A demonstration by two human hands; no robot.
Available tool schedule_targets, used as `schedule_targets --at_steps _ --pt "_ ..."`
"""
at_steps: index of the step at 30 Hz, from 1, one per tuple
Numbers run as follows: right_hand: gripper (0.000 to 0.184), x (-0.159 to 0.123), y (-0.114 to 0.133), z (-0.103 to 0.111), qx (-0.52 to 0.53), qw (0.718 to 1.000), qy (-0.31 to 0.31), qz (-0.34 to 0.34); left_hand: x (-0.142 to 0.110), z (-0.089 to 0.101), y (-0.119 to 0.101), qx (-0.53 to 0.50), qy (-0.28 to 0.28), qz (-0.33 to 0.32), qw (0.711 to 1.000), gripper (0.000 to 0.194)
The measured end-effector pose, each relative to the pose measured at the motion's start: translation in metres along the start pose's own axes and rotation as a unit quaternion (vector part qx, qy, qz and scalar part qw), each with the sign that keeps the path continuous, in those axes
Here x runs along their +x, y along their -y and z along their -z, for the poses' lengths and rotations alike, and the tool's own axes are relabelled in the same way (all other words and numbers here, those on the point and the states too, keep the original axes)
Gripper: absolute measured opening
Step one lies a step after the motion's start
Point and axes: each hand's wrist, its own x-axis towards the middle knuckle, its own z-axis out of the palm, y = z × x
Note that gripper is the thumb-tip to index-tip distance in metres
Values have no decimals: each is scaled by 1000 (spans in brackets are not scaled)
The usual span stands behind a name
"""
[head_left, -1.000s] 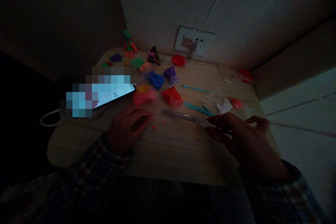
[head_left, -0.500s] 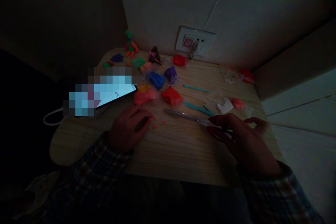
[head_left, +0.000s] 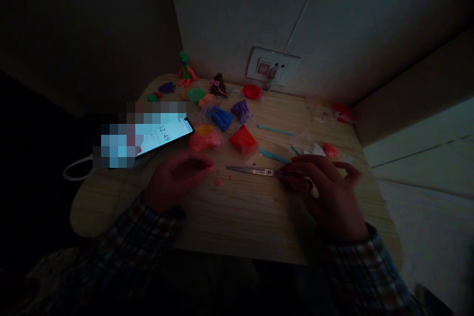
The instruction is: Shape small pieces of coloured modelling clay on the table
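My left hand (head_left: pixel 174 177) is closed in a pinch, with a small bit of pink clay (head_left: pixel 210 168) at its fingertips. Several tiny pink clay pieces (head_left: pixel 218 182) lie on the wood just right of those fingers. Scissors (head_left: pixel 254 171) are in my right hand (head_left: pixel 329 192), whose fingers are round the handles. Their blades look closed together and point left, the tip close to the pink pieces. A red clay packet (head_left: pixel 243 140) lies just beyond the blades. Behind my right fingers, a flat blue-green tool (head_left: pixel 276 156) is partly covered.
A lit phone (head_left: pixel 165 136), partly blurred out, with a white cable lies at the left. Blue (head_left: pixel 221 118), purple (head_left: pixel 241 110) and pink clay packets (head_left: pixel 205 138) spread beyond my left hand. A green-and-orange figure (head_left: pixel 185 69) stands at the back, near a wall socket (head_left: pixel 272 68).
My right hand has moved a little left and turned the scissors, so their flat blade face now shows. My left hand keeps its pinch, its fingers arched more. The view has shifted slightly.
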Motion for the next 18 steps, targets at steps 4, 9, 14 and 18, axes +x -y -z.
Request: schedule_targets --at_steps 4,9,14,18 --pt "16 19 39 -13 119 988 -93 -23 4 4 -2 -70 -7 66 995 13" --pt "20 43 78 -22 156 984 -87 27 5 2 -3 -140 43 99 984 16" --pt "19 47 88 -26 179 975 -123 39 4 -3 -2 -192 71 111 973 13" --pt "15 46 89 -29 186 970 -149 38 4 -5 -5 -191 86 111 972 12"
